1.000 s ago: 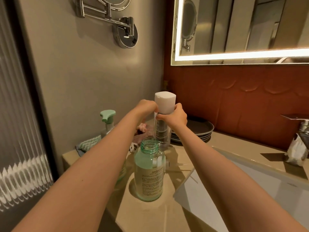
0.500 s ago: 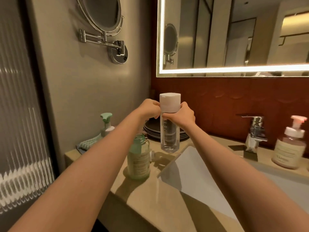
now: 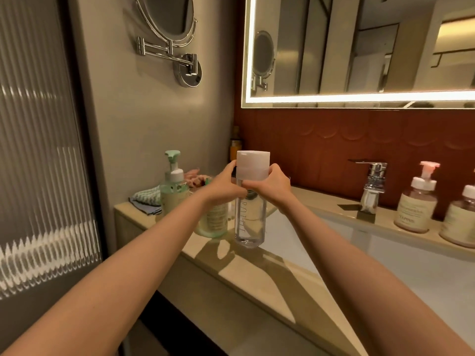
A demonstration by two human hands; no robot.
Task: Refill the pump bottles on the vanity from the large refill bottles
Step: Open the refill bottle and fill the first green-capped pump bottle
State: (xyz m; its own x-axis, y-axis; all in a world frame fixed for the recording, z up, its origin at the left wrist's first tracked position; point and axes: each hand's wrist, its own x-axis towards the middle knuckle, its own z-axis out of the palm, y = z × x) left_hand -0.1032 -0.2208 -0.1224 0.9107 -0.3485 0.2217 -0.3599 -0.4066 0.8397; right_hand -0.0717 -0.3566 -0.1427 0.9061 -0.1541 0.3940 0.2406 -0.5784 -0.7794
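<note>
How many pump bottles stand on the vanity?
3: the green pump bottle at the left end, the pink pump bottle right of the faucet, and a third pump bottle cut by the right edge. More may be hidden.

We see a clear bottle (image 3: 250, 222) with white cap (image 3: 253, 164), a mint-green pump bottle (image 3: 173, 194), a beige vanity (image 3: 257, 273) and rust-red scalloped wall (image 3: 334, 142).

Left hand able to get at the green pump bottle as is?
Likely not yet: the left hand grips the clear bottle. The green pump bottle stands close by, nothing between them, so letting go should do it.
</note>
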